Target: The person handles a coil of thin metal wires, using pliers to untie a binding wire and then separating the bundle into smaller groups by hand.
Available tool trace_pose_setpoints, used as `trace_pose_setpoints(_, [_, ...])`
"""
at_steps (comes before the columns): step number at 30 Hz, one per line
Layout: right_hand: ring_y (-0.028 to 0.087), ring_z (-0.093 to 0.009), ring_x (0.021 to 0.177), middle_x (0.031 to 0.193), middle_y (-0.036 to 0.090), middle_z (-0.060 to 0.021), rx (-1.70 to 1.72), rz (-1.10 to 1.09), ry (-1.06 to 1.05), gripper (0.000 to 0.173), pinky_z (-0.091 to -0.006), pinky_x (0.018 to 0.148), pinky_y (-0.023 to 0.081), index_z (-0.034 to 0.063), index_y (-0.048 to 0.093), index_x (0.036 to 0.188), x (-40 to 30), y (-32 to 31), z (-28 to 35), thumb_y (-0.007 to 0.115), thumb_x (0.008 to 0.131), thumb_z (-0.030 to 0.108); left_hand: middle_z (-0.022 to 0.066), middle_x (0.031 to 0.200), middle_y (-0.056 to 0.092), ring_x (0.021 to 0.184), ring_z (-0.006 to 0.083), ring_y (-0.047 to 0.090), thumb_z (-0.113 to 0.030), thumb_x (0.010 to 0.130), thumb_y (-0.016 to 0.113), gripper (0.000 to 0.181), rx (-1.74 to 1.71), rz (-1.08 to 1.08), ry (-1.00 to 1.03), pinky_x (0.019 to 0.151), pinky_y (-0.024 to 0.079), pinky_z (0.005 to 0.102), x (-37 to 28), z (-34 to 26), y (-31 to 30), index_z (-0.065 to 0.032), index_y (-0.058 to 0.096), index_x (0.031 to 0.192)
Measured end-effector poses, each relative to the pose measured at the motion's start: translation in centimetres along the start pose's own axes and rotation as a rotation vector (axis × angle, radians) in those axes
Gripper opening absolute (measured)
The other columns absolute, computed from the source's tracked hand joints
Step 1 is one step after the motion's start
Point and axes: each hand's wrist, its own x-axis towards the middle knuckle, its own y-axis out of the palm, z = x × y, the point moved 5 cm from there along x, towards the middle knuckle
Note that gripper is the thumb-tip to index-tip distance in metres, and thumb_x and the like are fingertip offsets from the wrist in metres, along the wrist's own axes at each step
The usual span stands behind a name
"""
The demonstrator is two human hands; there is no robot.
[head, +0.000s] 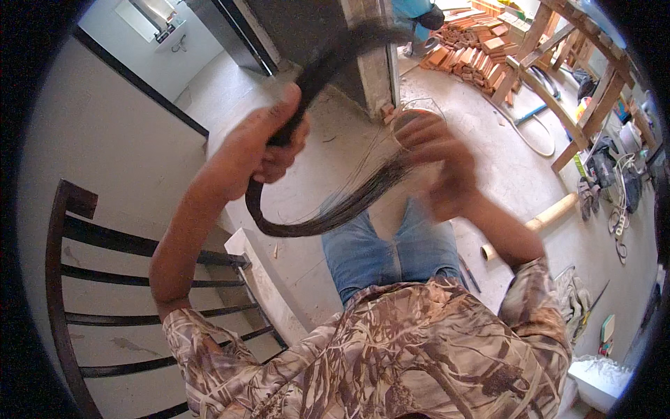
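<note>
A bundle of long, thin dark strands (309, 224), hair or fine wire, curves in front of my body. My left hand (280, 139) is closed around it, and its upper part (335, 57) sweeps away to the upper right, blurred. The lower part bends in a loop towards my right hand (445, 157), which is blurred by motion, with its curled fingers at the strands. Several loose strands stand out from the bundle near those fingers. Whether more of the bundle lies behind the right hand is hidden.
Dark railing bars (120, 277) rise at the left, beside a pale ledge (267, 283). A doorway frame (379, 57) stands ahead. Stacked red bricks or tiles (471, 52), a wooden trestle (555, 99), a tan tube (552, 209), cords and gloves (589, 196) lie at the right. Another person's foot (423, 46) shows beyond.
</note>
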Motion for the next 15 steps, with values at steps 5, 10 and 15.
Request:
trace_pose_setpoints(5, [0.051, -0.030, 0.116, 0.115, 0.058, -0.0131, 0.074, 0.370, 0.038, 0.085, -0.0455, 0.106, 0.033, 0.0093, 0.045, 0.136, -6.2, 15.6, -2.3, 0.080, 0.066, 0.041, -0.0113, 0.051, 0.027, 0.037, 0.0000, 0.020, -0.063, 0.094, 0.039, 0.052, -0.202, -0.039, 0.069, 0.032, 0.018, 0.0176, -0.3, -2.1, -1.4, -0.0130, 0.047, 0.081])
trace_pose_setpoints(10, [0.053, -0.027, 0.110, 0.106, 0.058, -0.0089, -0.215, 0.771, 0.056, 0.087, -0.0468, 0.110, 0.029, 0.0094, 0.047, 0.132, -11.2, 16.5, -6.3, 0.082, 0.059, 0.040, -0.0111, 0.050, 0.024, 0.036, -0.0013, 0.019, -0.062, 0.096, 0.035, 0.052, -0.262, -0.098, 0.142, 0.030, 0.018, 0.0166, -2.5, -1.2, -4.5, -0.0128, 0.046, 0.081])
trace_pose_setpoints(15, [0.056, -0.027, 0.100, 0.095, 0.058, -0.0083, -0.373, 0.820, -0.170, 0.061, -0.0453, 0.096, 0.042, 0.0087, 0.055, 0.112, -12.1, 15.3, -8.2, 0.078, 0.062, 0.036, -0.0115, 0.050, 0.023, 0.037, -0.0015, 0.019, -0.063, 0.095, 0.036, 0.053, -0.271, -0.173, -0.036, 0.031, 0.018, 0.0170, -3.1, 3.5, -6.3, -0.0128, 0.046, 0.082])
